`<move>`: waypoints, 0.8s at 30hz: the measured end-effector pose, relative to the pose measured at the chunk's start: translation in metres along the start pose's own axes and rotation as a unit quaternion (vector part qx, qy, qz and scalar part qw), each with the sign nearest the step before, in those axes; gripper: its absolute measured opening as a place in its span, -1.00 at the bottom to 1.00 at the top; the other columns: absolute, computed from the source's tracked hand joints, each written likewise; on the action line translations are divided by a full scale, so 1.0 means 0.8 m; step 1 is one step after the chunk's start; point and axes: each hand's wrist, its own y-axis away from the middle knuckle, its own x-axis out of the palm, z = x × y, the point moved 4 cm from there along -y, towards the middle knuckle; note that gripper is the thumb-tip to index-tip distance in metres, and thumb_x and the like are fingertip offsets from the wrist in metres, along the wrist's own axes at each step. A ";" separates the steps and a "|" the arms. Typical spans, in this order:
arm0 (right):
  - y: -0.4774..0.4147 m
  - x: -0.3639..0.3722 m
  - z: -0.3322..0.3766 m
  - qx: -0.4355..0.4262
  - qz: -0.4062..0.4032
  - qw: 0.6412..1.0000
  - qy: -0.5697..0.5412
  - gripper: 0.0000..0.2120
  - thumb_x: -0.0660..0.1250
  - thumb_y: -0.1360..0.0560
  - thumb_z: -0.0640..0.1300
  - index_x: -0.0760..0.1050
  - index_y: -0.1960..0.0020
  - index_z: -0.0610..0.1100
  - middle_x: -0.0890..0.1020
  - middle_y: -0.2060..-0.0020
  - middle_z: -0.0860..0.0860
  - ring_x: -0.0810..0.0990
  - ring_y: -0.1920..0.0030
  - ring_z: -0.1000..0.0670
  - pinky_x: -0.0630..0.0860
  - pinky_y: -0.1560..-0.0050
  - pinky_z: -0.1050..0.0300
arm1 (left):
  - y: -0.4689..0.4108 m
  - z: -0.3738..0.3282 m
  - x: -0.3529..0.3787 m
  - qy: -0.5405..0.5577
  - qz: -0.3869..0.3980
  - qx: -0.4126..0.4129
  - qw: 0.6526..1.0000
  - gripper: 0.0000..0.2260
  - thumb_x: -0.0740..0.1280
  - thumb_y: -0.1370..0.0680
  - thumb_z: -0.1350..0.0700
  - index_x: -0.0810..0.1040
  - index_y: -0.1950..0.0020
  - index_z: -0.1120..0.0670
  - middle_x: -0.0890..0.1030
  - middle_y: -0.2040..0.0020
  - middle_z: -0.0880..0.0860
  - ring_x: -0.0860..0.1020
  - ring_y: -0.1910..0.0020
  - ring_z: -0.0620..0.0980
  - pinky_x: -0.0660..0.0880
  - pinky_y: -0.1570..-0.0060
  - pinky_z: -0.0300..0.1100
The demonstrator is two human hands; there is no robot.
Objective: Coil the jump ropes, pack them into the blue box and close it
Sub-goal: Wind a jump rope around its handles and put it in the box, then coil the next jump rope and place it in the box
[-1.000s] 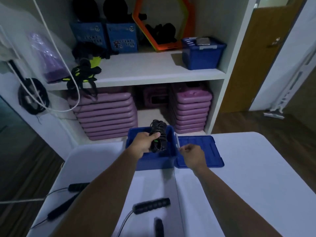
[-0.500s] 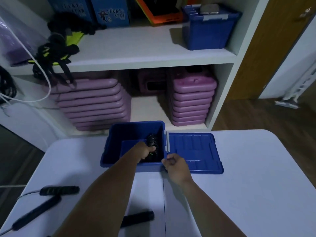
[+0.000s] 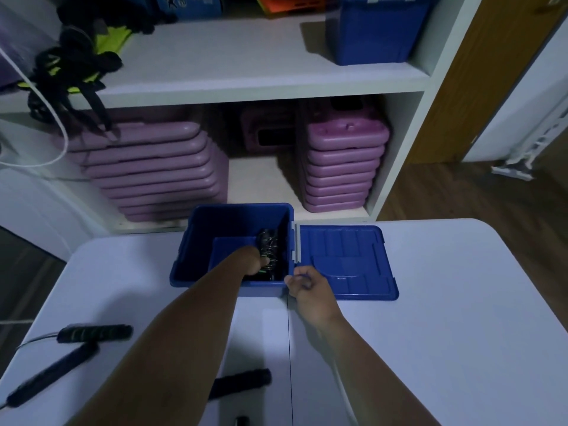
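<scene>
A left hand (image 3: pixel 255 265) reaches down into the blue box (image 3: pixel 196 241), fingers wrapped round a coiled jump rope (image 3: pixel 268 241) to seat it by the right wall; the right hand (image 3: pixel 307 287), fingers curled at the box's near corner, seemingly braces it, though any grip cannot be told.

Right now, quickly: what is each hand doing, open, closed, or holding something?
Left hand: grips the coiled jump rope inside the blue box.
Right hand: fingers curled at the box's corner; whether it grips it cannot be told.
</scene>
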 end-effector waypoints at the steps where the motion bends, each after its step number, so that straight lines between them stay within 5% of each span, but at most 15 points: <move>1: 0.001 0.000 0.001 0.000 -0.002 1.000 0.005 -0.91 0.39 -0.52 -0.10 0.50 0.14 0.01 0.56 0.28 0.01 0.57 0.08 -0.02 0.55 -0.17 -0.06 | 0.002 0.000 -0.002 -0.003 0.005 0.004 1.000 -0.57 0.15 -0.69 -0.08 0.53 -0.27 0.26 0.57 -0.25 0.24 0.53 -0.22 0.16 0.38 -0.13 -0.09; 6: 0.009 -0.002 0.014 -0.026 -0.028 0.997 0.067 -0.91 0.35 -0.57 -0.09 0.46 0.06 -0.06 0.63 0.13 0.00 0.57 0.15 0.06 0.43 0.22 0.35 | 0.015 0.004 -0.011 0.004 0.006 0.027 1.000 -0.55 0.19 -0.65 -0.17 0.54 -0.17 0.23 0.62 -0.16 0.20 0.58 -0.11 0.15 0.39 0.01 -0.12; 9: 0.024 -0.003 0.015 -0.026 -0.063 0.995 0.071 -0.85 0.33 -0.58 -0.05 0.48 0.03 -0.14 0.62 0.20 0.05 0.57 0.16 0.03 0.44 0.21 0.25 | 0.030 0.012 -0.022 -0.006 -0.037 0.047 0.998 -0.57 0.22 -0.63 -0.18 0.55 -0.05 0.21 0.63 -0.10 0.23 0.56 0.03 0.13 0.39 0.04 -0.11; 13: 0.057 -0.002 0.006 -0.014 -0.101 0.992 0.071 -0.84 0.33 -0.58 -0.04 0.49 0.04 -0.13 0.58 0.22 0.00 0.52 0.26 0.03 0.44 0.28 0.21 | 0.068 0.033 -0.033 0.006 -0.147 0.097 0.984 -0.56 0.26 -0.62 -0.14 0.48 -0.32 0.17 0.60 -0.19 0.19 0.55 -0.15 0.19 0.48 -0.15 0.01; 18: 0.113 0.009 -0.014 -0.002 -0.117 0.982 0.146 -0.84 0.30 -0.59 -0.05 0.52 -0.06 -0.14 0.66 0.19 -0.03 0.58 0.31 0.01 0.47 0.35 0.23 | 0.141 0.067 -0.024 0.024 -0.263 0.207 0.942 -0.69 0.30 -0.61 -0.04 0.51 -0.29 0.08 0.51 -0.20 0.13 0.52 -0.13 0.16 0.47 -0.15 0.08; 24: 0.195 0.042 -0.064 0.032 -0.123 0.977 0.174 -0.88 0.32 -0.55 -0.06 0.53 -0.02 -0.09 0.68 0.12 -0.05 0.64 0.27 -0.03 0.41 0.43 0.26 | 0.220 0.123 0.040 0.058 -0.252 0.284 0.923 -0.76 0.34 -0.60 0.05 0.55 -0.23 0.10 0.53 -0.22 0.09 0.52 -0.16 0.11 0.45 -0.18 -0.03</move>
